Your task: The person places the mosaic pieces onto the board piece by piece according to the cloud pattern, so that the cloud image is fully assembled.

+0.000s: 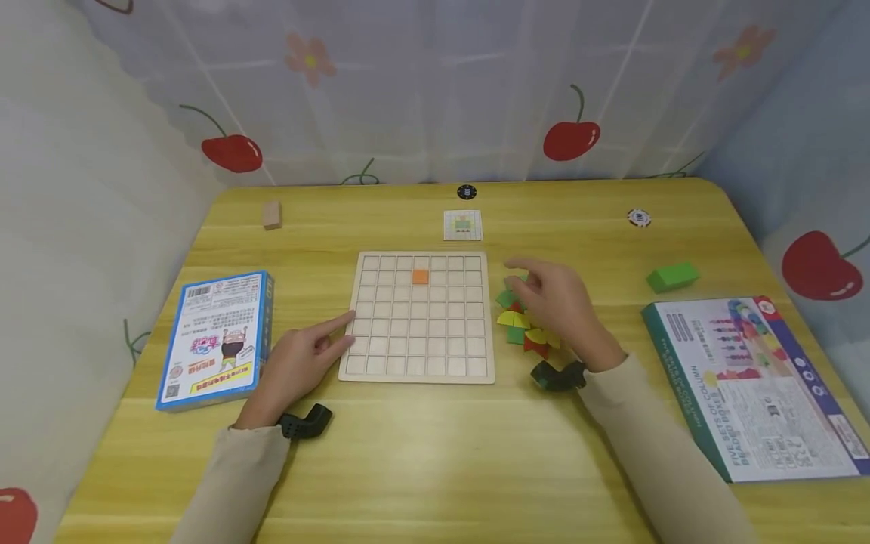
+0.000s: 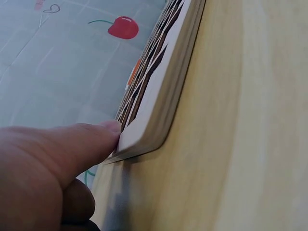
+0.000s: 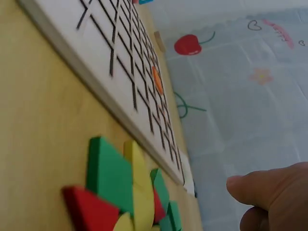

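Note:
A wooden grid board (image 1: 418, 325) lies mid-table with one orange square tile (image 1: 421, 277) in its upper part. My left hand (image 1: 295, 369) touches the board's left edge; in the left wrist view the thumb (image 2: 91, 139) rests at the board's corner. My right hand (image 1: 557, 302) is over a pile of wooden pieces to the right of the board. Thumb and index finger are apart, with nothing visible between them. The pile has green (image 3: 108, 168), yellow (image 3: 142, 192) and red (image 3: 91, 209) pieces, partly hidden under the hand in the head view.
Behind the board lie a small pattern card (image 1: 463, 225) and a black chip (image 1: 467, 192). A blue-edged box (image 1: 216, 340) is at left, below a wooden block (image 1: 272, 215). At right are a white chip (image 1: 639, 217), a green block (image 1: 673, 277) and a larger box (image 1: 754, 393).

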{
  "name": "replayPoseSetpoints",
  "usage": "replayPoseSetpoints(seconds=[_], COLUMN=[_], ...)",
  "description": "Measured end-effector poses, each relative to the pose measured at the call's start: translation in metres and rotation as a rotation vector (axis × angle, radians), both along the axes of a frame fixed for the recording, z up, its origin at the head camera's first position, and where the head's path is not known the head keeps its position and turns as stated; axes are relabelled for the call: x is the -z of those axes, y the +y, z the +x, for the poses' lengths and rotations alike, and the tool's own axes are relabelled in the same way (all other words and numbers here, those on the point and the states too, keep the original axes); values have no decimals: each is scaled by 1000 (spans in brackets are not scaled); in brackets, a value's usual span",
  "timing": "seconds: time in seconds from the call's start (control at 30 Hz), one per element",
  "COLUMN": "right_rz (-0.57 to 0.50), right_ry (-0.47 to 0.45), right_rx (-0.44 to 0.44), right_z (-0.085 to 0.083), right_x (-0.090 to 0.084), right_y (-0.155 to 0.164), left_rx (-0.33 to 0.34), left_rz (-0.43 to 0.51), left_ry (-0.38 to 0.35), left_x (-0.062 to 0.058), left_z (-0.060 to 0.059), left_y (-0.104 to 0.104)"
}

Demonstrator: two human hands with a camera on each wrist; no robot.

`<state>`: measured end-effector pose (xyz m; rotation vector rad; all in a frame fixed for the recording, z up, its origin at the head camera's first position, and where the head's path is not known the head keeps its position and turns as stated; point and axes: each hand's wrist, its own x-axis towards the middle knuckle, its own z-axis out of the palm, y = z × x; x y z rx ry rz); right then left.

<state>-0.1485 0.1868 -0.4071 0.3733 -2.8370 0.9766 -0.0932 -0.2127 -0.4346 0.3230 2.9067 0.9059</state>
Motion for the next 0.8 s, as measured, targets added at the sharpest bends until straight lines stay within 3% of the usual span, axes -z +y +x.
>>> replayPoseSetpoints(seconds=[0.23, 0.43, 0.6, 0.8], right_rz=[-2, 58, 70, 87], right_ry=[-55, -85, -78, -57], right_rx=[62, 81, 2, -99], right_z=[37, 52, 59, 56], right_x=[12, 22, 25, 26], right_y=[35, 61, 79, 82], left_rx=[-7, 0, 12, 9], left_rz=[4, 5, -7, -7], left_ry=[-4, 10, 3, 7], left_x=[-1, 0, 1, -2], left_z=[0, 1, 1, 2], left_y=[0, 1, 3, 2])
